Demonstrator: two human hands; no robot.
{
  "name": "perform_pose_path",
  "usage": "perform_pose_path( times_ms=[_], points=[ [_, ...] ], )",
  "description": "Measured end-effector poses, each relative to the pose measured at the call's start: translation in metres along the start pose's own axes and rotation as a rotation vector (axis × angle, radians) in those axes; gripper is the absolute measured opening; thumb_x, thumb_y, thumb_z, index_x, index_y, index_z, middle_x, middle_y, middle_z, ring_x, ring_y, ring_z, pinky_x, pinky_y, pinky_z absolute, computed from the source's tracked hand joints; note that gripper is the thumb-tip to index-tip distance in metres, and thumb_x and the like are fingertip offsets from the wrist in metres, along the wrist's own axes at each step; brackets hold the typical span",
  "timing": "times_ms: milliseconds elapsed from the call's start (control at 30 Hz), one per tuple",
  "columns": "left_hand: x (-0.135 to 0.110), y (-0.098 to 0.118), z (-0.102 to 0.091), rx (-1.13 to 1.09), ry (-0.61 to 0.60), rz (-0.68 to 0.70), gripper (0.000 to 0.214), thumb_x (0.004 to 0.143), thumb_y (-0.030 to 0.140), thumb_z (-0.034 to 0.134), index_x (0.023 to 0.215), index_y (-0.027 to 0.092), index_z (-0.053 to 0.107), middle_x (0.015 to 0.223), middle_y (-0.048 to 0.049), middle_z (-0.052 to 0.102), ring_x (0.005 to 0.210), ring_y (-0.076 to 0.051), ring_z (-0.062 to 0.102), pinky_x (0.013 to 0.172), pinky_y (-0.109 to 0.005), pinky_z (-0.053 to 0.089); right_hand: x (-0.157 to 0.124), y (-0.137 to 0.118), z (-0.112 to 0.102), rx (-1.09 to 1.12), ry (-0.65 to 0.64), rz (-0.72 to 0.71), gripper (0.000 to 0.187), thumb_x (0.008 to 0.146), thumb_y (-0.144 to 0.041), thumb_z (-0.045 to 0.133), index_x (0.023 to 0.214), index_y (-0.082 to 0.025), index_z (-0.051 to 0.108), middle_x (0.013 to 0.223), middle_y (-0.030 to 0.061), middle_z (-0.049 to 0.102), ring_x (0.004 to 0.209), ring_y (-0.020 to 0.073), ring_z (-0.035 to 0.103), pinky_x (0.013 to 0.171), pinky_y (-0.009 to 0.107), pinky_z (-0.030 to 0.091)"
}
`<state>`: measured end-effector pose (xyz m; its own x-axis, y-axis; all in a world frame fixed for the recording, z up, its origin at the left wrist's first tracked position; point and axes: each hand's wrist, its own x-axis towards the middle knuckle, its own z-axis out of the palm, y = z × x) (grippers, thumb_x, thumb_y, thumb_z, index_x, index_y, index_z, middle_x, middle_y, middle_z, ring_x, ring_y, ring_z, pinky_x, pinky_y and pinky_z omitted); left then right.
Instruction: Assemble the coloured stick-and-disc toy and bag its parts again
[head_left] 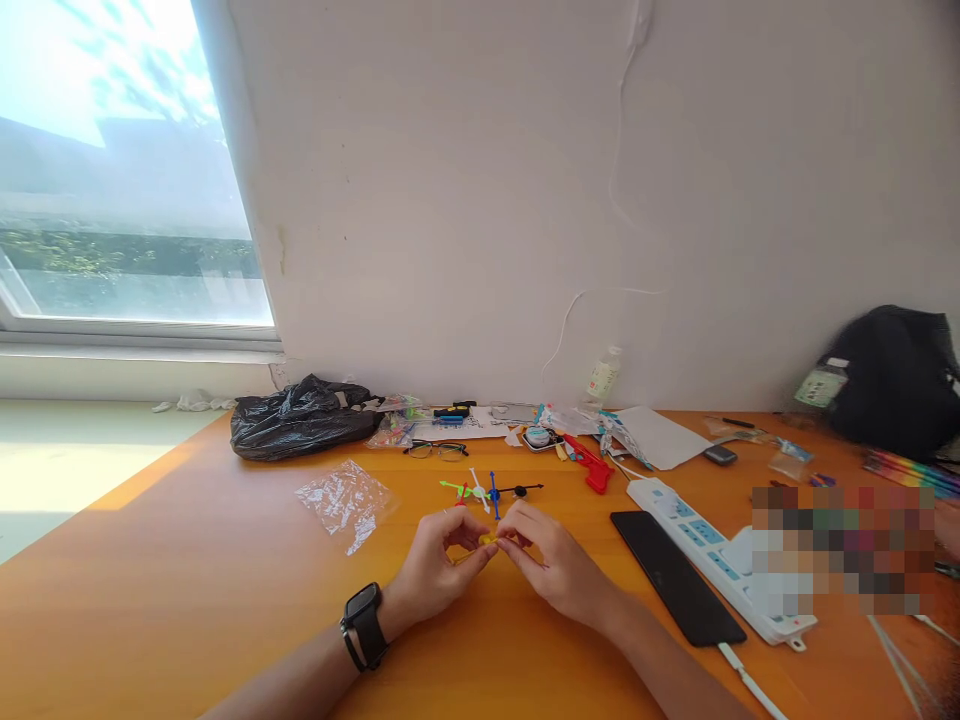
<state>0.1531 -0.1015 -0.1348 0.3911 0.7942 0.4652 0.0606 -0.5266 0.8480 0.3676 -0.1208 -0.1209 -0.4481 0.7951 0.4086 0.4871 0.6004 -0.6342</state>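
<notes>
A small yellow piece (489, 539), perhaps plastic, is pinched between the fingertips of my left hand (433, 565) and my right hand (555, 562). Both hands are closed and meet above the table; the fingers cover most of the piece, so its full shape is hidden. Just beyond the fingertips lie several arrow-shaped pieces: a green arrow (456, 490), a white arrow (481, 494), a blue arrow (493, 497) and a black arrow (531, 488). A red arrow (463, 494) shows partly behind my left hand.
Left are a crumpled clear bag (346, 505) and a black plastic bag (304, 420). Glasses (435, 450) and a red toy gun (592, 466) lie further back. To the right are a black phone (671, 578), a white power strip (712, 545) and a black backpack (896, 380).
</notes>
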Motion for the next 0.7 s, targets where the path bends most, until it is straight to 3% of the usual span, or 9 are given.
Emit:
perform_pose_path(
  times_ms=[167,267,400,533,633,700],
  points=[
    [0.004,0.003,-0.006,-0.371,-0.051,-0.191,0.035,0.092,0.047,0.071,0.101,0.014,0.075,0.106,-0.0120,0.075,0.081,-0.020,0.070,0.077,-0.032,0.057,0.001,-0.003,-0.003,0.032,0.050,-0.015,0.017,0.107,-0.028,0.048,0.107,-0.025,0.065,0.099,0.0048,0.059,0.092,0.0194,0.059,0.085,0.032,0.048],
    [0.005,-0.003,-0.007,-0.450,-0.034,-0.260,0.033,0.084,0.044,0.080,0.098,0.014,0.076,0.093,-0.0086,0.075,0.075,-0.018,0.067,0.073,-0.030,0.055,0.003,-0.002,-0.004,0.028,0.071,-0.033,0.019,0.107,-0.028,0.047,0.112,-0.026,0.065,0.109,0.0062,0.059,0.104,0.0207,0.059,0.095,0.035,0.048],
    [0.006,-0.010,-0.006,-0.452,-0.030,-0.306,0.037,0.082,0.045,0.083,0.100,0.014,0.076,0.083,-0.0069,0.074,0.074,-0.017,0.066,0.072,-0.028,0.055,0.002,-0.002,-0.007,-0.041,0.198,-0.012,0.022,0.106,-0.034,0.050,0.121,-0.028,0.065,0.118,0.0083,0.057,0.116,0.0251,0.055,0.106,0.041,0.042],
    [0.007,-0.009,-0.006,-0.425,-0.003,-0.313,0.042,0.079,0.047,0.086,0.104,0.013,0.077,0.090,-0.0096,0.076,0.078,-0.018,0.068,0.076,-0.031,0.056,0.000,0.001,-0.008,0.118,0.191,0.142,0.033,0.109,-0.044,0.041,0.133,-0.029,0.058,0.094,0.0039,0.056,0.084,0.0206,0.054,0.081,0.036,0.045],
    [0.007,-0.007,-0.007,-0.411,0.001,-0.323,0.043,0.079,0.047,0.086,0.103,0.013,0.078,0.093,-0.0106,0.077,0.079,-0.019,0.068,0.079,-0.032,0.056,-0.001,0.008,-0.002,0.307,0.155,0.256,0.048,0.107,-0.053,0.043,0.148,-0.030,0.044,0.084,-0.0008,0.049,0.072,0.0174,0.045,0.071,0.032,0.039],
    [0.008,-0.008,-0.007,-0.412,0.004,-0.322,0.043,0.079,0.047,0.086,0.104,0.013,0.078,0.094,-0.0107,0.077,0.079,-0.019,0.068,0.080,-0.033,0.056,0.001,0.013,0.001,0.475,0.150,0.353,0.056,0.103,-0.061,0.046,0.149,-0.029,0.042,0.083,-0.0023,0.047,0.067,0.0153,0.040,0.064,0.029,0.033]
  ],
)
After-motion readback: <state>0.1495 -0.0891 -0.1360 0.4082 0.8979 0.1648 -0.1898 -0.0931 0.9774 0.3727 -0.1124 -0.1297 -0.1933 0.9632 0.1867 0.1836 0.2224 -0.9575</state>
